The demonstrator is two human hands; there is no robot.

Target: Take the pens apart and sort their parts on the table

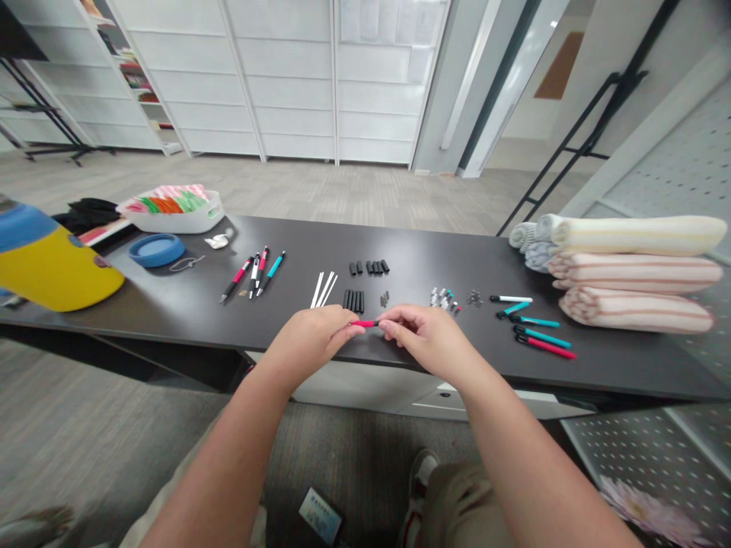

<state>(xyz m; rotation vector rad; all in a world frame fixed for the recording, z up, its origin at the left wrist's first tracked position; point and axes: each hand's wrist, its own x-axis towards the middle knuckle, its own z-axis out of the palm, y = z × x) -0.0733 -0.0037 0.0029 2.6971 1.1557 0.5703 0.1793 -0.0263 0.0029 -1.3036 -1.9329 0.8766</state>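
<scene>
With left hand (pixel 313 336) and right hand (pixel 427 336) we are pinching a red-and-black pen part (pixel 365 323) over the dark table (pixel 308 245), facing white cabinets (pixel 291 95).

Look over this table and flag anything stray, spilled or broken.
One thing looks stray: a crumpled white scrap beside the blue dish, left on the table, while the pen parts lie sorted in groups. Nothing looks plainly spilled or broken.
</scene>
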